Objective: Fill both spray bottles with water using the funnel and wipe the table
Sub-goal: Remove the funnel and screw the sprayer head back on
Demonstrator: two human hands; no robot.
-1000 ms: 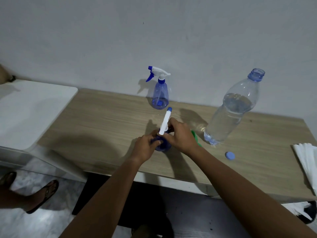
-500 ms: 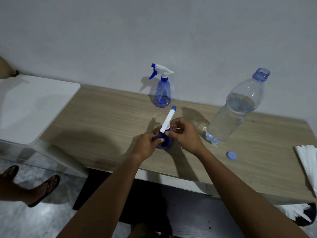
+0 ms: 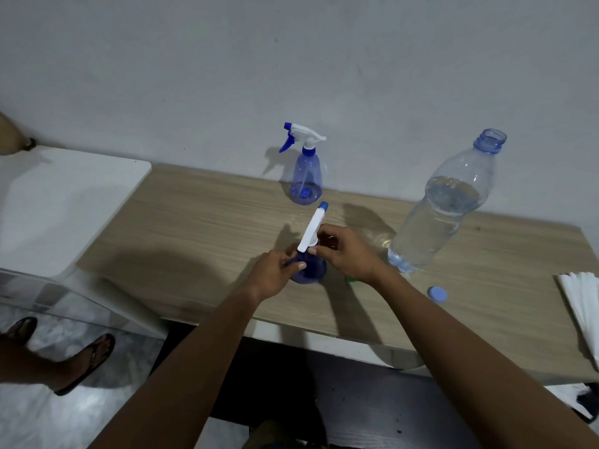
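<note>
A blue spray bottle (image 3: 311, 270) stands near the middle of the wooden table (image 3: 194, 241). My left hand (image 3: 275, 270) grips its body. My right hand (image 3: 343, 251) holds the collar of its white spray head (image 3: 312, 226), which points away from me. A second blue spray bottle (image 3: 306, 176) with its white trigger head on stands by the wall. A large clear water bottle (image 3: 444, 209), uncapped and partly full, stands to the right. A sliver of the green funnel (image 3: 350, 280) peeks out under my right wrist.
A blue bottle cap (image 3: 437, 293) lies on the table right of my right arm. Folded white cloths (image 3: 583, 306) rest at the table's right edge. A white surface (image 3: 58, 202) adjoins the table on the left. Another person's sandalled feet (image 3: 81, 361) stand at lower left.
My right hand has shifted slightly on the spray head's collar. The head and bottle stay in the same place between both hands.
</note>
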